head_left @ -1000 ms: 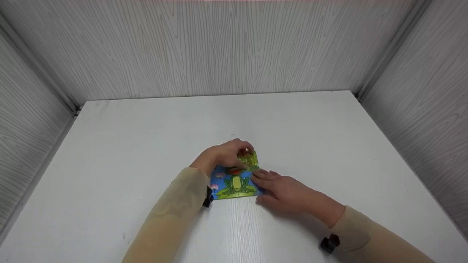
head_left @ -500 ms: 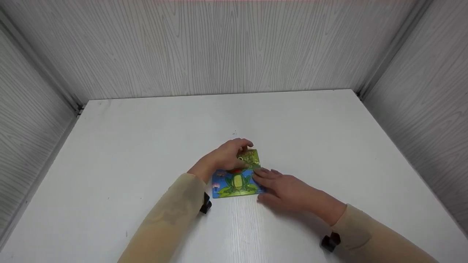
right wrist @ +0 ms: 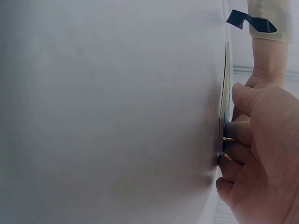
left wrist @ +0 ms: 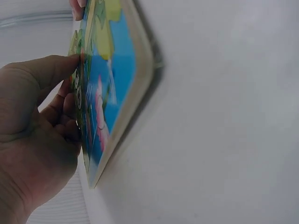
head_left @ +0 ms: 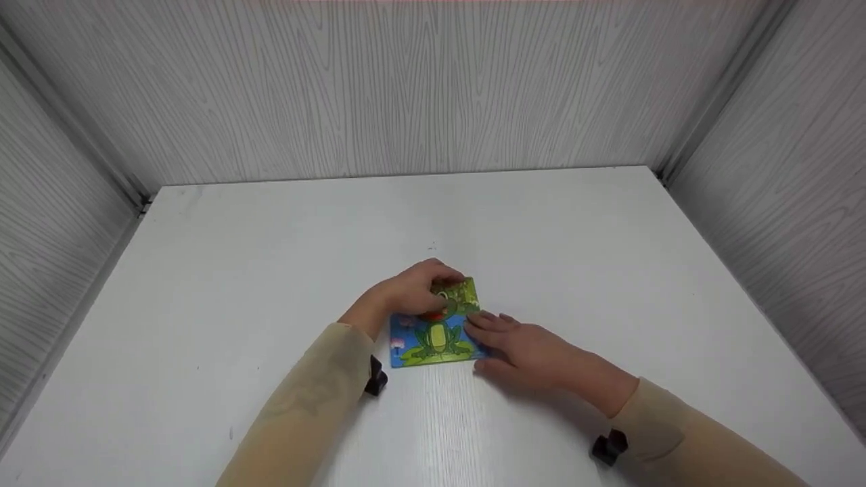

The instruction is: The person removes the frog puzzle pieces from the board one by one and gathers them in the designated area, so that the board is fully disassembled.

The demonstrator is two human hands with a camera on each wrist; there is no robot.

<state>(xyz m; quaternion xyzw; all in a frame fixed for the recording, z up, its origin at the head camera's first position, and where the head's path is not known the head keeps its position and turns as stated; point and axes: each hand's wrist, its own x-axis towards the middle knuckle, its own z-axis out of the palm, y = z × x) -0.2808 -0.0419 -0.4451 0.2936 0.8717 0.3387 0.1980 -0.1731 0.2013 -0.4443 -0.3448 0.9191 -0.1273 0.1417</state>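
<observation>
I see the flat blue puzzle board with a green frog picture [head_left: 433, 341] lying near the middle of the white worktop [head_left: 270, 237], a little toward its near edge. At the board's far right corner my left hand [head_left: 406, 294] curls its fingers round a green, glittery flat puzzle piece [head_left: 462, 294] and holds it down against the board. My right hand [head_left: 524, 348] lies flat on the board's right edge, fingers straight and relaxed, steadying it; the right wrist view shows fingertips [right wrist: 233, 133] touching the thin edge. I judge the step in hand to be seating this piece into its recess. The next move, I think, calls for small alignment of the piece, then even pressure while the right hand keeps the board from sliding.
</observation>
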